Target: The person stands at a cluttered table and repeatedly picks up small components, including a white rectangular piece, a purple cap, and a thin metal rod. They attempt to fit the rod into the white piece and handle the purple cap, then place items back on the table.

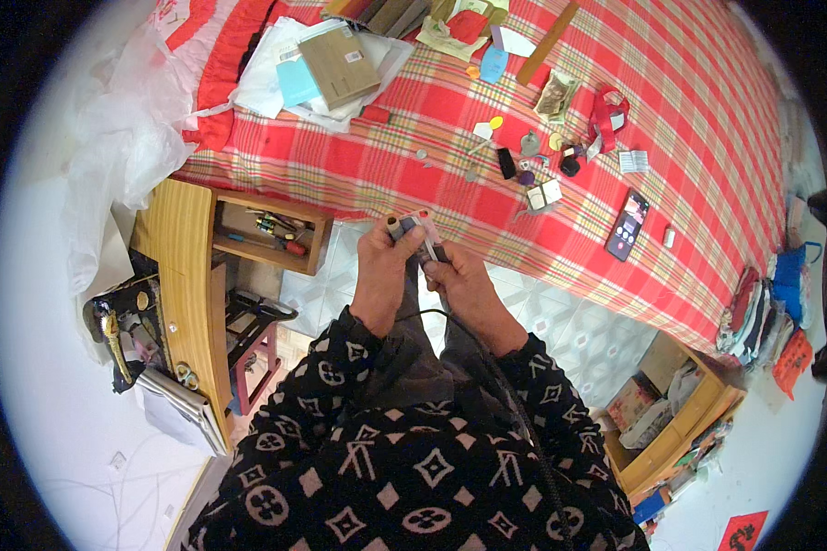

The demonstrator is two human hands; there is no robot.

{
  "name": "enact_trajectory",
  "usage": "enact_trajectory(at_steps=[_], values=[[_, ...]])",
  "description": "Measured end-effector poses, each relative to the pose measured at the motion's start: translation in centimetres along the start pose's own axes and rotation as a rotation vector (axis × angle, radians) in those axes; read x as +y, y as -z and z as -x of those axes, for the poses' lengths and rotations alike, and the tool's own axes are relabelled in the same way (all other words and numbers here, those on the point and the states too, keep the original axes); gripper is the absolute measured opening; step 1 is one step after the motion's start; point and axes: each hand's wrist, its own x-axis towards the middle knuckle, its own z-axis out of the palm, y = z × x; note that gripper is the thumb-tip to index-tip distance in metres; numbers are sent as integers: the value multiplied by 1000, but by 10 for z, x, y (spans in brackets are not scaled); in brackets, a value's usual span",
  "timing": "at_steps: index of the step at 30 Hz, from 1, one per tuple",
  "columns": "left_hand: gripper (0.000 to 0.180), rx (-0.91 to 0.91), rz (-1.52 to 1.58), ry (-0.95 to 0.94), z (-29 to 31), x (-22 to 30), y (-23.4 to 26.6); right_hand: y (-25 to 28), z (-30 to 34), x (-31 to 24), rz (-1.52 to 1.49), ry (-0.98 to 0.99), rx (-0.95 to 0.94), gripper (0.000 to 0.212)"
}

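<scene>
In front of my body, above the gap between the desk and the bed, both hands are closed around a few short pen-like sticks (423,223). One is dark with a tan end, another pale pink with a red tip; their exact kind is too small to tell. My left hand (381,268) pinches them with its thumb laid across. Gripping the lower part from the other side, my right hand (471,289) almost touches the left. A thin black cord (432,312) loops below the fingers and runs down over my patterned sleeve.
A red plaid bedspread (533,234) carries a phone (627,225), a red strap (605,119), several small trinkets and a brown notebook (340,69). At left, a pulled-out drawer (317,246) with hand tools juts from the wooden desk (184,275). Another wooden drawer (685,413) stands lower right.
</scene>
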Motion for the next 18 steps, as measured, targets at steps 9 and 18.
enact_trajectory(at_steps=[9, 18], values=[[3, -82, 81, 75, -24, 4, 7, -4, -19, -9, -147, -114, 79, 7], [7, -14, -7, 79, -38, 8, 19, -12, -35, -2, 9, -37, 8, 13]])
